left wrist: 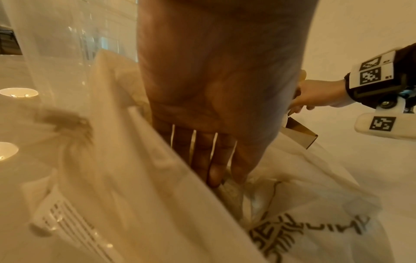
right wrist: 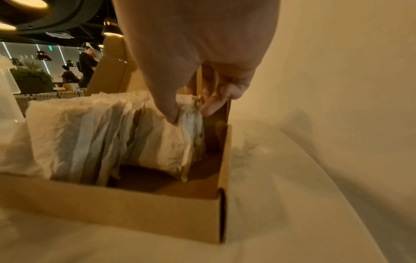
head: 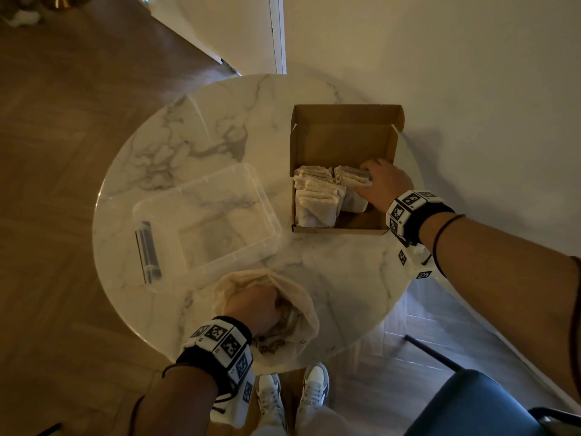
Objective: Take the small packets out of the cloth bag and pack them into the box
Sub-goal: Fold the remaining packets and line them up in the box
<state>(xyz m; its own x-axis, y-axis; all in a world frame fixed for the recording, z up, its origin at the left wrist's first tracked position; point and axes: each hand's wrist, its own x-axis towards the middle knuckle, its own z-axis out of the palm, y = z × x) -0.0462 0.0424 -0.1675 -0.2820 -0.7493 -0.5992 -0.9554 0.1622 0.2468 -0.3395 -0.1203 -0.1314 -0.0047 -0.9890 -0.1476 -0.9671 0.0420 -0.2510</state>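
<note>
An open cardboard box (head: 339, 229) stands on the right of the round marble table (head: 330, 278), with several pale packets (head: 317, 199) set upright in it. My right hand (head: 366, 180) is at the box's right side; its thumb and fingers pinch the tops of the rightmost packets (right wrist: 193, 142), seen close in the right wrist view (right wrist: 190, 113). The cream cloth bag (head: 301, 325) with dark print lies at the near edge. My left hand (head: 270, 309) is inside its mouth, fingers (left wrist: 216, 169) straight and touching a packet (left wrist: 229, 194) deep in the bag.
A clear plastic container (head: 207, 215) with a dark handle sits left of the box, just beyond the bag. A blue chair (head: 471, 404) stands at the lower right beside the table. A wall runs close behind the box. My shoes show under the near edge.
</note>
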